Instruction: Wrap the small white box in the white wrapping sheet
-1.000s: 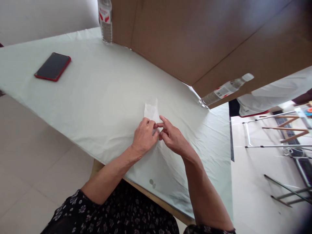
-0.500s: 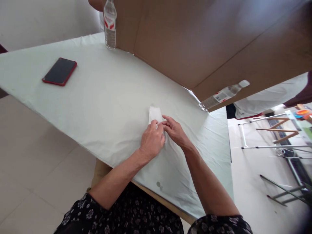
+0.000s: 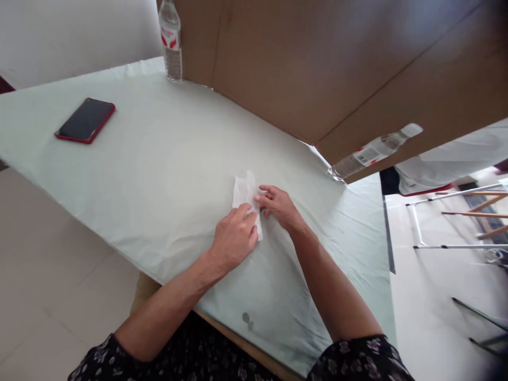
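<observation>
A table [image 3: 159, 174] draped in a pale, creased cloth fills the middle of the view, with its wooden edge showing at the near side. It stands on a floor [image 3: 51, 275] of large light tiles, and a plain white wall [image 3: 59, 37] rises behind its far left end. A tall brown cardboard sheet [image 3: 317, 63] stands along the far side of the table, frames [image 3: 456, 217] of metal tube and wooden bars are on the floor to the right, and the light is soft and even.
</observation>
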### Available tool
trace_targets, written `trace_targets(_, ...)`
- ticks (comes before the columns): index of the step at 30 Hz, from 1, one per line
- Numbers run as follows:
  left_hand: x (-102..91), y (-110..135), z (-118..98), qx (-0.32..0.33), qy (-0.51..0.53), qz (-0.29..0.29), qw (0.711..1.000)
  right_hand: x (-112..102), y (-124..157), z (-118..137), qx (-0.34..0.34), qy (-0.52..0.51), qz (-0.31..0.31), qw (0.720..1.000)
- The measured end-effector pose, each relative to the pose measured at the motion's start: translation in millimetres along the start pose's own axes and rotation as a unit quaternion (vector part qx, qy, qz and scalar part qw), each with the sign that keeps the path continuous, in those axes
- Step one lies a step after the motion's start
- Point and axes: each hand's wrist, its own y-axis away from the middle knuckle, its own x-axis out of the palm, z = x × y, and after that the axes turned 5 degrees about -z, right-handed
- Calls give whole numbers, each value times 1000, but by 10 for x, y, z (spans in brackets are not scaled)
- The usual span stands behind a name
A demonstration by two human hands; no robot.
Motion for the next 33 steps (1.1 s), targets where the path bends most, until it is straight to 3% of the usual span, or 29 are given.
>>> trace_targets(5, 32, 27, 54, 55, -13, -40, 998, 58, -200, 149, 9, -9, 81, 997)
trace_targets(11, 42, 20, 83, 59, 24, -60, 996, 99, -341, 144, -21, -46, 166, 985)
trace_targets(17, 3, 4, 98, 16, 78, -45, 996, 131, -167, 72, -49, -186, 155, 969)
trace_targets(22, -2, 30, 84, -16, 97, -37, 994, 122, 40, 75, -65, -229, 171, 956)
trace_targets(29, 88, 118, 51, -135, 49, -149, 978, 121, 256, 62, -121, -198, 152, 961)
trace_targets(33, 124, 126, 70, -148, 53, -179, 971, 131, 536, 2, -187, -130, 101, 969)
